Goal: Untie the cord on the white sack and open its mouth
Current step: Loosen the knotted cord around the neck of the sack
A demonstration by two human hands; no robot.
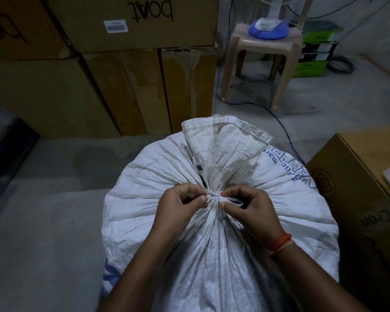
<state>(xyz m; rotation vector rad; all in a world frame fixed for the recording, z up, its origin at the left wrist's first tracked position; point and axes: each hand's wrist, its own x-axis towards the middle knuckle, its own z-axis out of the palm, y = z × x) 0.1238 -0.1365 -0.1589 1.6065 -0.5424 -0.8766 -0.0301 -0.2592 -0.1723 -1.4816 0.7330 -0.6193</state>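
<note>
A full white woven sack [144, 212] with blue print stands on the floor right below me. Its neck is gathered tight, and the loose mouth flap [225, 140] fans out beyond the knot. A flat white cord [214, 197] is tied around the neck. My left hand [180, 206] pinches the cord's left side between thumb and fingers. My right hand [250, 208] pinches the right side, where a loop of cord [234, 201] sticks out. A metal eyelet [199, 168] shows just above the knot.
Stacked cardboard boxes [126, 86] stand behind the sack on the left. A plastic stool [263, 57] with a blue fan base [268, 28] is at the back right, with cables [284, 129] across the floor. Another cardboard box [358, 194] sits close on the right.
</note>
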